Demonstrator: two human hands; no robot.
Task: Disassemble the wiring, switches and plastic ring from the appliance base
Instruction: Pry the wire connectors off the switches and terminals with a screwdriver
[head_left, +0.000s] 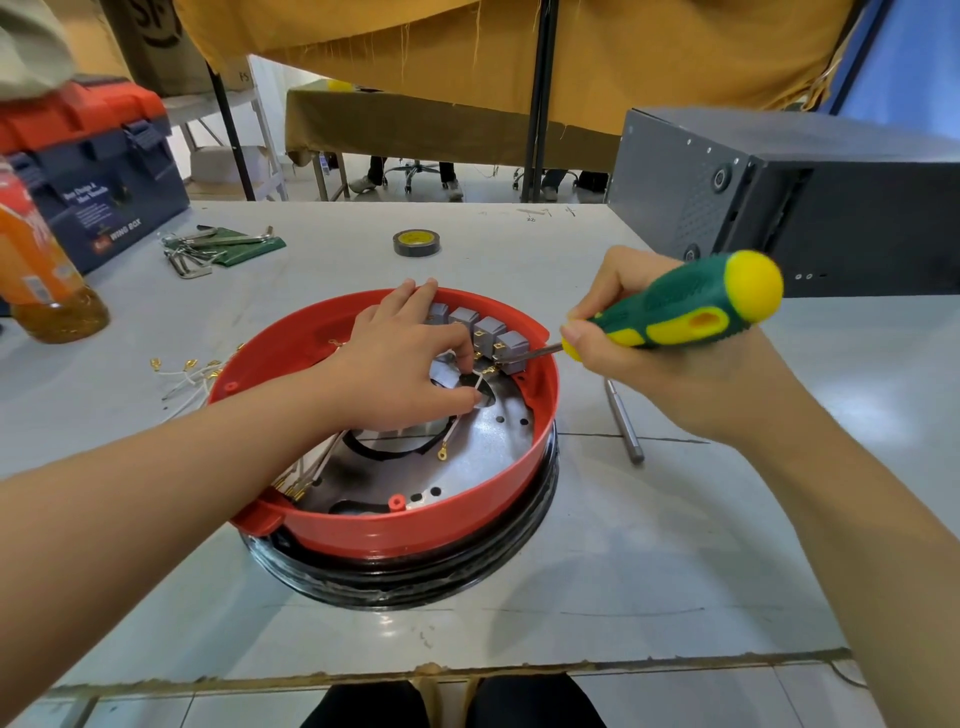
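Workshop desk (675, 545), pale top. Left hand (410, 358) pinching white wire (470, 397) inside red appliance base (415, 525), likely keeping it taut. Right hand (670, 379) gripping screwdriver (685, 306), tip working at nearest grey switch (511, 351). Freed wires (192, 376) lying beside base.

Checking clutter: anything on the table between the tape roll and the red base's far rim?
Head view: bare tabletop between the tape roll and the red base; only the left hand's fingers overhang that rim.
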